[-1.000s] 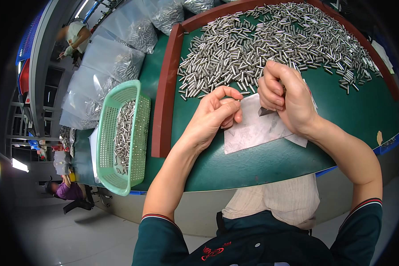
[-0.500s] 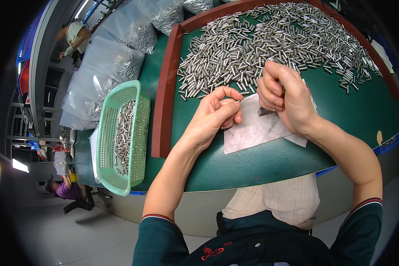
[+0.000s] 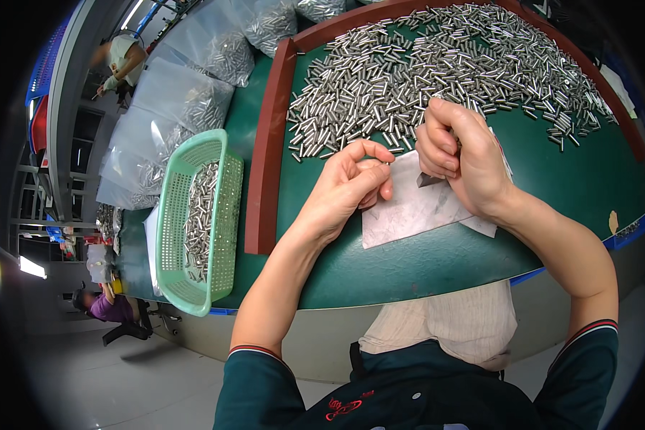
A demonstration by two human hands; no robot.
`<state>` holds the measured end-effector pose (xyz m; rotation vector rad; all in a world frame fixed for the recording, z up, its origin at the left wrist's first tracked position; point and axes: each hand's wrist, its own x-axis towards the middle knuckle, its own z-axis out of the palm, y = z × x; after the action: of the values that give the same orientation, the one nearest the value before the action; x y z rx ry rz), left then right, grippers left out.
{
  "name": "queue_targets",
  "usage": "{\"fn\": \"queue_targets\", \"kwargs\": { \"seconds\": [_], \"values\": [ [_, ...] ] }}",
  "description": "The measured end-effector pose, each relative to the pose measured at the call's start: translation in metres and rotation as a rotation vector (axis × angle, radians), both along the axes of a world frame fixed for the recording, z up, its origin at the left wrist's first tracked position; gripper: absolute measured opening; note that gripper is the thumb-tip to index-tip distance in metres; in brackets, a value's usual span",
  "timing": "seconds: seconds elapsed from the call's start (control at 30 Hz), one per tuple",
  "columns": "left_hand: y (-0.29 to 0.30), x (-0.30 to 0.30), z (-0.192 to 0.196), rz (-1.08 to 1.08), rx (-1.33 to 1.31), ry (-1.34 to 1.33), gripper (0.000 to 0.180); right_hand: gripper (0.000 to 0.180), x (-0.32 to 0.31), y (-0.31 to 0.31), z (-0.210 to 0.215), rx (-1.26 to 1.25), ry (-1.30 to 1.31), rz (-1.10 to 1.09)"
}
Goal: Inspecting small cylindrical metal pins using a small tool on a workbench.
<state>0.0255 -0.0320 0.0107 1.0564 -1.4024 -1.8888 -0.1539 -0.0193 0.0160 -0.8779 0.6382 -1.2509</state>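
Observation:
My left hand (image 3: 351,183) is closed in a pinch, thumb against forefinger, over the left edge of a pale, smudged cloth (image 3: 401,215). A tiny speck shows at those fingertips, too small to name. My right hand (image 3: 459,154) makes a fist above the cloth's right part. From under its fingers sticks the end of a dark grey tool (image 3: 428,180), the rest hidden in the palm. Just beyond both hands spreads a large heap of short, shiny metal pins (image 3: 408,79) on the green tabletop (image 3: 337,265).
A dark red wooden rail (image 3: 269,158) borders the pins. Left of it stands a light green plastic basket (image 3: 229,222) with more pins inside. Clear bags of pins (image 3: 161,118) line the far left. A blue tray (image 3: 627,233) sits at the right edge. Two people are farther off.
Both my hands hold almost the same place and grip as before, the left shifting very slightly. The seated person in the background has moved a little.

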Motion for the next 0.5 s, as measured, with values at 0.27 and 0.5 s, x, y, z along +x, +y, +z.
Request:
{"fn": "queue_targets", "kwargs": {
  "seconds": [0.27, 0.5],
  "values": [
    [0.0017, -0.0013, 0.0032, -0.009, -0.008, -0.021, 0.013, 0.040, -0.0003, 0.0004, 0.0018, 0.009, 0.003, -0.008],
    [0.0022, -0.0018, 0.0019, -0.024, -0.045, -0.051, 0.013, 0.039, -0.0005, -0.0002, 0.0007, 0.008, 0.000, -0.004]
  ]
}}
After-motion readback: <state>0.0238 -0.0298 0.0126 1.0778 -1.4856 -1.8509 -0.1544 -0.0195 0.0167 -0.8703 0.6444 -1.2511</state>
